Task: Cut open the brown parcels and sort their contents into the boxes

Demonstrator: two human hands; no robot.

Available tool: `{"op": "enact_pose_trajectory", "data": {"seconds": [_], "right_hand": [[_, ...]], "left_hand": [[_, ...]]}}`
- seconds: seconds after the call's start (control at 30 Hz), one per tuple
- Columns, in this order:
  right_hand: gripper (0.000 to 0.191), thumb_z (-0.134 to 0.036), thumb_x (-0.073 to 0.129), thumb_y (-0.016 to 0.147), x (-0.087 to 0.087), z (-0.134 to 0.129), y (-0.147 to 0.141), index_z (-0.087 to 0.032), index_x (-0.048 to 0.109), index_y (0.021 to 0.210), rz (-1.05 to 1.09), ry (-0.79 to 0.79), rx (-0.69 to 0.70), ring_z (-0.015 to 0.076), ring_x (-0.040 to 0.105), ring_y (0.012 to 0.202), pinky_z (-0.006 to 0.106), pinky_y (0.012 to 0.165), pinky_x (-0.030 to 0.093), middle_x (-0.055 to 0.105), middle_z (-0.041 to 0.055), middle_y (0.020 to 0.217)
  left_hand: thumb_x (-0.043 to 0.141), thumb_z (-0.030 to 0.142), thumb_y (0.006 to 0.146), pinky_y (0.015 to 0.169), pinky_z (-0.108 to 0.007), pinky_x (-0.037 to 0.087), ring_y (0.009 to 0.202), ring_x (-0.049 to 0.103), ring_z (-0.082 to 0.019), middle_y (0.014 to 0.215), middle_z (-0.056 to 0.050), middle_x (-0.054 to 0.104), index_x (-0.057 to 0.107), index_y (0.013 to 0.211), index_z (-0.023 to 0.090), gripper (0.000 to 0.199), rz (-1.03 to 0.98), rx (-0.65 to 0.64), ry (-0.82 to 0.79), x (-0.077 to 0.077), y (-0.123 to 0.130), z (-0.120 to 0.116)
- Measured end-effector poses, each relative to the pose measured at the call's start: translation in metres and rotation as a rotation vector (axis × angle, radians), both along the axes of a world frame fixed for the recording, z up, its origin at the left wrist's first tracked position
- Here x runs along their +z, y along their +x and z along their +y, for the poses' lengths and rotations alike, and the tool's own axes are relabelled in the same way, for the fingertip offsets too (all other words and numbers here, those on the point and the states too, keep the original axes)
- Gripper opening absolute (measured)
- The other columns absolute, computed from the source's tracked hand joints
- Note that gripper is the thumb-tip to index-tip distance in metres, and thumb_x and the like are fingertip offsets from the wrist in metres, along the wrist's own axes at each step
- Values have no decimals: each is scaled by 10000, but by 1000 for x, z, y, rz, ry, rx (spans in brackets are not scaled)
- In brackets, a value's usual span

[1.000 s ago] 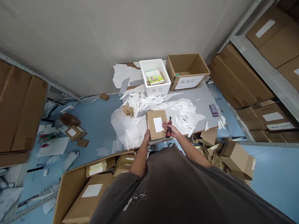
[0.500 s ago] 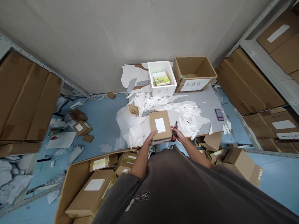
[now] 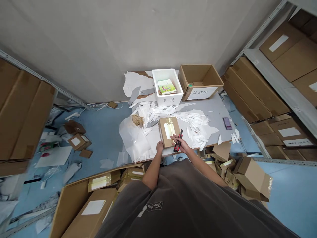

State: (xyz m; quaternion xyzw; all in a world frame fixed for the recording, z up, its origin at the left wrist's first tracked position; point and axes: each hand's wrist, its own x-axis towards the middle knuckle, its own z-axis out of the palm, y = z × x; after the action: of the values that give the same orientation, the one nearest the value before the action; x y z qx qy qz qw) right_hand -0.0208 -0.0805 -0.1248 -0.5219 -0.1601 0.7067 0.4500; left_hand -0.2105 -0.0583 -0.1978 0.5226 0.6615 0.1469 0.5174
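A small cardboard box (image 3: 175, 125) with a white label and shiny tape on top lies near the front edge of the grey table (image 3: 213, 115). My left hand (image 3: 159, 146) is closed at the box's near left corner, touching its side. In my right hand (image 3: 182, 144) is a red and black utility knife (image 3: 178, 141), pointing up and away; the fingertips of this hand rest on the label and tape. Torn white paper scraps (image 3: 195, 124) lie around the box, with a crumpled brown paper (image 3: 137, 120) to its left.
Behind stand a white foam bin (image 3: 168, 100) holding books and an open carton (image 3: 201, 93) with a handwritten sign. A large carton of parcels (image 3: 71, 198) is at the lower left, opened boxes (image 3: 252, 172) at the lower right. Stacked cartons (image 3: 252, 91) fill the right shelves.
The box's top now shows shiny tape beside the label. My right hand, with the knife, has moved left onto the box top. My left hand has closed at the near corner.
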Motion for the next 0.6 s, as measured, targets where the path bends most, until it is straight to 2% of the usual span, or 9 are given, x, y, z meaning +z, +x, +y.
{"op": "enact_pose_trajectory", "data": {"seconds": [0.1,0.13,0.2,0.23,0.3,0.37,0.4,0.5,0.6], "right_hand": [[305,-328,681,896,-5,3,4,-261,691,1194,-10,-5,54,276,619,1458,419,979,636,799,119,1309],[307,-326,688,895,-5,5,6,-258,693,1194,-23,-6,76,280,638,1436,406,965,637,807,120,1285],[322,-324,704,888,-4,9,9,-249,695,1201,-49,-3,106,287,702,1341,380,920,642,823,125,1220],[335,-325,706,887,-4,11,10,-244,692,1212,-61,0,119,285,746,1253,369,882,645,832,124,1169],[360,-338,702,888,-3,17,13,-234,677,1233,-94,4,134,257,803,969,340,764,641,835,91,995],[366,-380,700,899,-1,24,17,-235,649,1231,-147,11,136,203,733,662,307,626,603,769,12,786],[361,-421,704,910,-1,29,20,-243,629,1215,-183,13,127,181,666,556,297,569,575,714,-28,711],[406,-596,705,932,3,50,28,-275,552,1128,-321,10,98,167,553,447,308,496,521,605,-75,632],[426,-658,707,928,6,79,30,-285,544,1053,-522,24,140,200,575,490,357,560,543,587,-56,633]], "left_hand": [[566,480,1003,1146,-458,494,1436,605,-360,1493,-184,684,650,1478,207,554,173,126,28,11,-25,16],[563,440,1009,1150,-447,497,1410,628,-343,1500,-168,683,646,1492,219,537,207,123,51,16,-32,26],[548,401,1026,1193,-405,474,1434,611,-284,1601,-122,611,571,1581,245,576,164,1,212,28,-41,49],[594,416,1010,1242,-390,426,1521,530,-272,1675,-109,535,527,1622,249,638,142,-99,317,33,-44,62],[807,498,867,1318,-414,321,1658,321,-316,1802,-109,327,424,1698,253,946,128,-382,410,43,-46,87],[974,565,652,1350,-494,245,1707,121,-395,1848,-137,154,299,1754,248,1330,162,-652,376,49,-44,107],[1011,586,572,1354,-533,217,1709,55,-425,1852,-150,105,258,1766,248,1451,192,-735,349,50,-43,113],[1016,662,512,1353,-611,145,1702,-50,-452,1853,-165,53,184,1780,263,1568,278,-813,315,50,-36,120],[993,713,546,1348,-643,120,1697,-88,-458,1855,-159,13,133,1786,268,1573,329,-780,315,48,-23,110]]}}
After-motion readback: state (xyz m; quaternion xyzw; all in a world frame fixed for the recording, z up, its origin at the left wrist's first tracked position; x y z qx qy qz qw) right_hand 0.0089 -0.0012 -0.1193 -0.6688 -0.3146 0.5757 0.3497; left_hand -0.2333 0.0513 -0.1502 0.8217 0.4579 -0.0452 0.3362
